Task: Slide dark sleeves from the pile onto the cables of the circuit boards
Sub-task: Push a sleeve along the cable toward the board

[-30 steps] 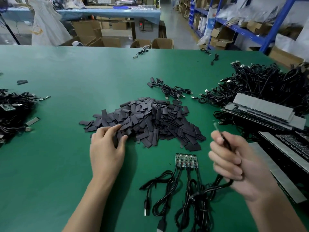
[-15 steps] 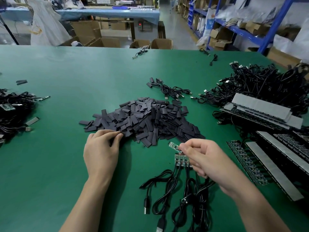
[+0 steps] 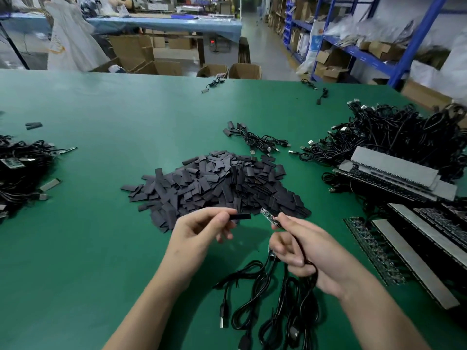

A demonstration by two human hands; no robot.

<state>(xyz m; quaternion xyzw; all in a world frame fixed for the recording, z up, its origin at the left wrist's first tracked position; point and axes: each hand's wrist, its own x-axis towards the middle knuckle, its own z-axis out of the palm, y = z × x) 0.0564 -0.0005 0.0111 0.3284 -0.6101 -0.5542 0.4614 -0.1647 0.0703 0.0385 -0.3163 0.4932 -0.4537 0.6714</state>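
Sleeve [image 3: 240,216] and board [image 3: 267,214] in pinching hands [image 3: 199,232] [image 3: 312,251]

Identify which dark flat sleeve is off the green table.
The dark flat sleeve pinched in the left hand, pointing toward the small circuit board held by the right hand; the rest lie on the table, mostly in the pile.

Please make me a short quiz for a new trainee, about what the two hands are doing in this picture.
1. True or false: the left hand pinches one dark sleeve.
2. What does the right hand hold? A) a small circuit board B) a pair of scissors C) nothing
3. Is the sleeve already on the circuit board?
Key: 1 true. 2 A. 3 No, the two are apart, with their ends facing each other.
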